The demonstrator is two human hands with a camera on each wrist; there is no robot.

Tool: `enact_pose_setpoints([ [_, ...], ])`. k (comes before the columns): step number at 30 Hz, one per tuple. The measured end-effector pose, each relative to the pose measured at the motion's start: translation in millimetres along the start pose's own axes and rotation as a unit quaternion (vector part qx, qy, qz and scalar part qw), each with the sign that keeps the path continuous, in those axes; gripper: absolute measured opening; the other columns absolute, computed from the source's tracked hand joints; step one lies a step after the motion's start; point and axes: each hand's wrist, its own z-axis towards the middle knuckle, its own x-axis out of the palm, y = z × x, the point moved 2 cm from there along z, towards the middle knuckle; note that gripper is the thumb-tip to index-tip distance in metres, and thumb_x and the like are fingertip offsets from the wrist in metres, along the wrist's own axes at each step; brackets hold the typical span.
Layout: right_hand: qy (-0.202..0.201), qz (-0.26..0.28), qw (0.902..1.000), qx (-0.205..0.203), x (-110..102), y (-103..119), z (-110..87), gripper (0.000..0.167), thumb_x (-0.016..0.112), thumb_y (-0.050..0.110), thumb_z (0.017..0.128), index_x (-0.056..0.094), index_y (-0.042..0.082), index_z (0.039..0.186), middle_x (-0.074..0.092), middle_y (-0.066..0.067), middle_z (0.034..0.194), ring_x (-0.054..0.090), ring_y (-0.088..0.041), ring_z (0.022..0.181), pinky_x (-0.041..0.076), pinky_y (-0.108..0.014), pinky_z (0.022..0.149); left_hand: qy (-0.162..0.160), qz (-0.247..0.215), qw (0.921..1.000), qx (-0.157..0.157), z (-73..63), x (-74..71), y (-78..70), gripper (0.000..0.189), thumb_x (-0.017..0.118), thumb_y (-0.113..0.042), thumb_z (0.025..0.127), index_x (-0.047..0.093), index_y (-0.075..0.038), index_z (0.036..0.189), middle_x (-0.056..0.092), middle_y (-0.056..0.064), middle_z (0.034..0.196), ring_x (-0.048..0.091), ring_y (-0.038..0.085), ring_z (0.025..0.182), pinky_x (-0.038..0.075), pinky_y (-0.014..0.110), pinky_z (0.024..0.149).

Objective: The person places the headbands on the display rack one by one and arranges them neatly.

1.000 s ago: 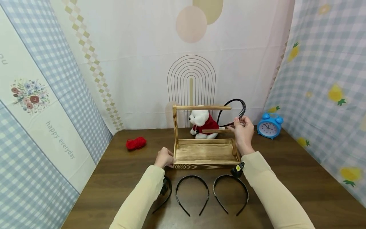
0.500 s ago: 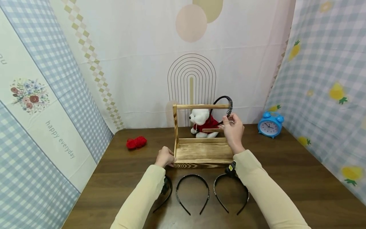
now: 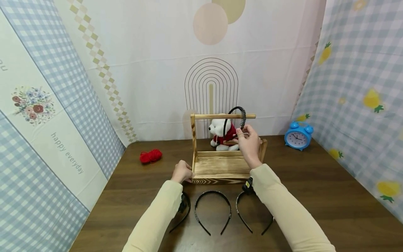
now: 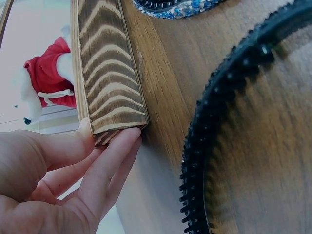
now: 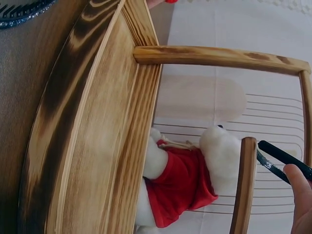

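My right hand point(image 3: 248, 143) pinches a black toothed headband point(image 3: 243, 119), holding it up behind the right part of a wooden stand point(image 3: 220, 181). The headband's loop overlaps the stand's top bar point(image 3: 204, 117) in the head view. In the right wrist view, the headband's dark tip point(image 5: 282, 155) is right by the free end of the lower bar point(image 5: 247, 161). My left hand point(image 3: 182, 171) grips the stand's front left corner; in the left wrist view, thumb and fingers pinch its dark-grained front board point(image 4: 112, 83).
Three headbands lie on the brown table before the stand: left point(image 3: 189, 206), middle point(image 3: 213, 192), right point(image 3: 238, 210), partly under the right sleeve. Behind the stand sits a white plush dog point(image 3: 218, 126) in red. Red yarn point(image 3: 150, 156) lies left, a blue alarm clock point(image 3: 297, 137) stands right.
My right hand has moved left with the headband, from beyond the top bar's right end to where the loop overlaps that bar. My left hand stays on the stand's corner.
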Motion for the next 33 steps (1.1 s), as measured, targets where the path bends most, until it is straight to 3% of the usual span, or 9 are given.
enact_pose_setpoints([
  [9,-0.004,-0.017,0.9998,-0.013,18,2,-3.9,0.018,0.062,0.016,0.097,0.056,0.000,0.091,0.063,-0.017,0.090,0.071,-0.035,0.081,0.064,-0.041,0.070,0.002,-0.005,1.0000,-0.001,1.3,-0.1,2.1,0.026,0.073,0.004,0.081,0.069,0.013,0.105,0.069,0.028,0.097,0.072,0.027,0.059,0.063,0.033,0.056],
  [15,-0.004,-0.017,0.9993,-0.032,30,3,-4.5,0.014,0.064,0.011,0.095,0.058,0.000,0.090,0.066,-0.023,0.089,0.069,-0.040,0.076,0.059,-0.021,0.056,-0.002,-0.013,0.9999,-0.003,2.3,-0.4,1.9,0.029,0.074,0.004,0.081,0.068,0.013,0.108,0.070,0.027,0.096,0.072,0.028,0.059,0.062,0.032,0.055],
  [18,0.001,-0.022,0.9989,-0.042,33,4,-5.7,0.014,0.064,0.010,0.095,0.058,-0.001,0.090,0.067,-0.024,0.087,0.069,-0.042,0.077,0.057,-0.016,0.055,0.002,-0.027,0.9996,-0.004,2.8,0.2,2.1,0.031,0.073,0.005,0.081,0.067,0.014,0.110,0.069,0.028,0.097,0.072,0.029,0.060,0.062,0.031,0.054],
  [25,0.013,-0.061,0.9958,-0.067,41,4,-7.9,0.015,0.064,0.012,0.095,0.058,-0.001,0.089,0.064,-0.016,0.085,0.067,-0.030,0.075,0.058,-0.022,0.061,0.003,-0.041,0.9991,-0.008,3.3,1.3,1.3,0.030,0.073,0.005,0.081,0.068,0.013,0.110,0.066,0.033,0.103,0.072,0.030,0.061,0.062,0.032,0.055],
  [33,0.016,-0.107,0.9900,-0.091,53,8,-10.7,0.017,0.067,0.011,0.093,0.057,0.005,0.080,0.064,-0.011,0.077,0.061,-0.021,0.070,0.046,-0.029,0.062,0.005,-0.056,0.9983,-0.011,1.3,0.3,1.3,0.028,0.072,0.007,0.082,0.068,0.013,0.109,0.067,0.031,0.100,0.073,0.033,0.065,0.063,0.033,0.056],
])
